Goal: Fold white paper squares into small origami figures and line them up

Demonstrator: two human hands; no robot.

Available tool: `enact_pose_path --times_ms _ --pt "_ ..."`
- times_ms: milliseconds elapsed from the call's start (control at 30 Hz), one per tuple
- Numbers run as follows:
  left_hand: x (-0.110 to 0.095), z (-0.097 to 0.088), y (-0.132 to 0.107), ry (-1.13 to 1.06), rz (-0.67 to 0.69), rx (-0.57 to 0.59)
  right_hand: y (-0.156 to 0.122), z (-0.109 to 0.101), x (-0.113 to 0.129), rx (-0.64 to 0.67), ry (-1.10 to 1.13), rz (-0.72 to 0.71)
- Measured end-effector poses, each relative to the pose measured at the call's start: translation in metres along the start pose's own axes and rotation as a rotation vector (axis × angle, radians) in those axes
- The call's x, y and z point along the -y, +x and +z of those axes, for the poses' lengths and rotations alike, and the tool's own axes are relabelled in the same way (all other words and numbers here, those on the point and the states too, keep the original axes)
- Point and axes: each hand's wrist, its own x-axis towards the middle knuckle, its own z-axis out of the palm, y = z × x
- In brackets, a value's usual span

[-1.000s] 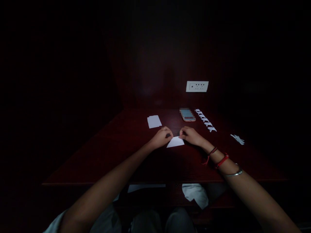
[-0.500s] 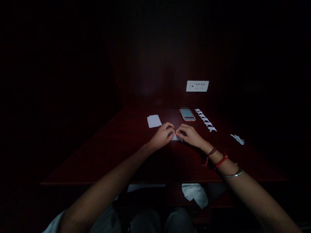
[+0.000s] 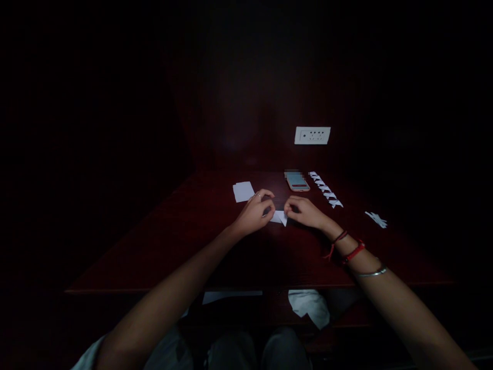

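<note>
A small folded piece of white paper (image 3: 279,218) lies on the dark red table (image 3: 185,246) between my two hands. My left hand (image 3: 256,211) pinches its left edge with curled fingers; a ring shows on one finger. My right hand (image 3: 306,213), with red cords and a metal bangle at the wrist, pinches the paper's right edge. Both hands rest on the tabletop, close together.
A stack of white paper sheets (image 3: 243,191) lies behind my left hand. A phone (image 3: 297,181) lies behind my right hand, beside a row of several small folded paper shapes (image 3: 325,189). Another paper piece (image 3: 376,219) lies far right. A white wall socket (image 3: 312,135) is behind.
The paper was a flat, wider shape a second ago; it has been folded up smaller between the fingers. My hands came together, then drew slightly apart.
</note>
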Motion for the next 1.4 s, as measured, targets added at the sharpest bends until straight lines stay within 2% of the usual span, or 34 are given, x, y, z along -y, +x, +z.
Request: enact_pose_path --times_ms 133,233,367,533,733,900,1133,1400 --pt "0.002 -0.005 0.0 -0.017 -0.019 -0.005 -0.002 -0.004 -0.008 0.023 -0.028 0.01" --pt "0.008 -0.011 -0.001 -0.034 -0.06 -0.043 -0.007 -0.009 -0.021 -0.012 -0.079 0.061" --pt "0.018 -0.012 -0.003 -0.058 -0.135 -0.117 -0.011 -0.011 -0.032 -0.065 0.008 0.14" --pt "0.015 0.0 -0.001 -0.106 -0.154 -0.124 -0.005 0.003 -0.015 -0.075 0.13 0.1" --pt "0.012 0.008 -0.001 -0.129 -0.118 -0.054 0.001 0.013 -0.004 -0.262 0.097 0.149" --pt "0.012 0.008 -0.002 -0.131 -0.113 -0.006 -0.001 0.01 -0.003 -0.324 0.15 0.196" --pt "0.002 0.001 0.0 -0.169 -0.099 -0.045 0.001 0.006 0.01 -0.25 0.136 0.134" --pt "-0.005 -0.003 0.001 -0.138 -0.069 -0.096 0.002 0.004 0.022 -0.257 0.035 0.008"
